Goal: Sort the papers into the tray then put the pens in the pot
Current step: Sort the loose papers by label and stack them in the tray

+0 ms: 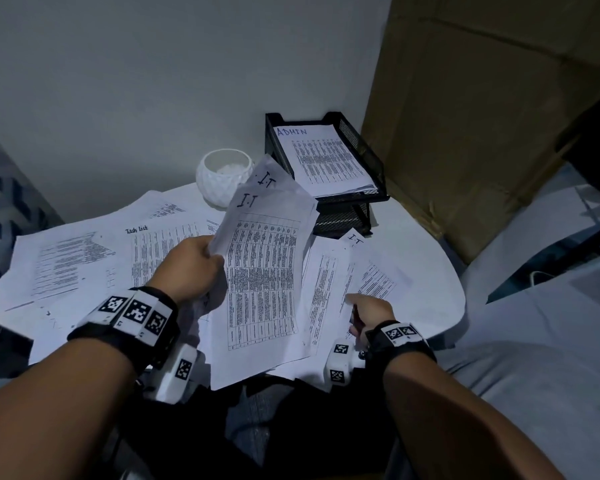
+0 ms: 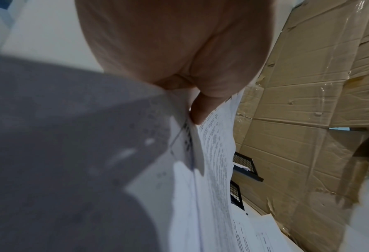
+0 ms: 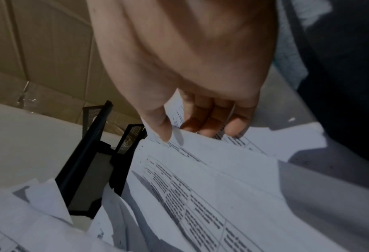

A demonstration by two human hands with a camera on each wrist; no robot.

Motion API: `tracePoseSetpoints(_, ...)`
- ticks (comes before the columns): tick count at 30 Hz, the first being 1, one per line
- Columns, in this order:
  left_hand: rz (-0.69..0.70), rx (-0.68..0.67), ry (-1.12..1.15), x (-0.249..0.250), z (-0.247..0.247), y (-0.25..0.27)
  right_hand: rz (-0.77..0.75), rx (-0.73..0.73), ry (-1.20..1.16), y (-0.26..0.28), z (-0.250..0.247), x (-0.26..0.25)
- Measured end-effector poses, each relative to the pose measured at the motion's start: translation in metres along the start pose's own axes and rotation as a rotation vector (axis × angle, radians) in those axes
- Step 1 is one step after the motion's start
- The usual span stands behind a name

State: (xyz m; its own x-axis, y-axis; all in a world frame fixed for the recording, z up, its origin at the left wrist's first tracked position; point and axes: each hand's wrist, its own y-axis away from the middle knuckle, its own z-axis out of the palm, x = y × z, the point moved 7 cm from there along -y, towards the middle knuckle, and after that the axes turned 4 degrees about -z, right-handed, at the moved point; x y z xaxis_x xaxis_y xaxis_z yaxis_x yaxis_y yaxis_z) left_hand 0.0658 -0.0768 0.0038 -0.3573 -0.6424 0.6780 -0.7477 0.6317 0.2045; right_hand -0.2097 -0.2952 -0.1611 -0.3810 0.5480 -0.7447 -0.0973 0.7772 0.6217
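Observation:
My left hand (image 1: 205, 261) grips a small sheaf of printed papers (image 1: 264, 271) headed "I.T" and holds them tilted up above the table; the left wrist view shows the thumb (image 2: 198, 110) pinching the sheets (image 2: 216, 153). My right hand (image 1: 364, 306) is low at the right and pinches the near edge of another "I.T" sheet (image 1: 371, 271) between thumb (image 3: 162, 129) and curled fingers. The black mesh two-tier tray (image 1: 357, 133) stands at the back with an "ADMIN" sheet (image 1: 323, 161) on its top tier. A white faceted pot (image 1: 222, 174) sits left of it. I see no pen plainly.
Loose printed sheets cover the round white table (image 1: 454, 306), among them a "Tasks list" page (image 1: 160, 251) under my left hand. A big cardboard sheet (image 1: 482, 116) leans at the right behind the tray. The wall is close behind, and grey bedding (image 1: 534, 358) lies right.

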Motion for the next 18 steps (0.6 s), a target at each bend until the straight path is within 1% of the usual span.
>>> tracePoseSetpoints(3, -0.008, 0.001, -0.007, 0.000, -0.001, 0.001, -0.120, 0.044, 0.010, 0.010, -0.001, -0.017)
tracePoseSetpoints(4, -0.012, 0.005, -0.007, 0.000, -0.001, 0.001, -0.183, 0.112, 0.021, 0.007, -0.010, -0.024)
tracePoseSetpoints(6, -0.017, 0.012, 0.003, -0.001, -0.003, 0.001, -0.318, 0.226, -0.044, 0.016, -0.029, -0.045)
tracePoseSetpoints(8, -0.021, 0.016, 0.007, 0.000, -0.004, 0.001, -0.385, 0.359, -0.081, 0.027, -0.048, -0.062)
tracePoseSetpoints(10, -0.023, 0.018, 0.004, 0.000, -0.005, 0.001, -0.500, 0.436, -0.080, 0.040, -0.060, -0.083)
tracePoseSetpoints(13, -0.029, 0.028, -0.002, 0.000, -0.008, 0.002, -0.672, 0.469, -0.074, 0.057, -0.072, -0.111)
tracePoseSetpoints(15, -0.041, 0.038, 0.012, -0.001, -0.011, 0.003, -0.795, 0.440, -0.087, 0.066, -0.077, -0.127)
tracePoseSetpoints(18, -0.062, 0.051, 0.018, -0.001, -0.016, 0.007, -0.875, 0.412, -0.086, 0.075, -0.079, -0.145)
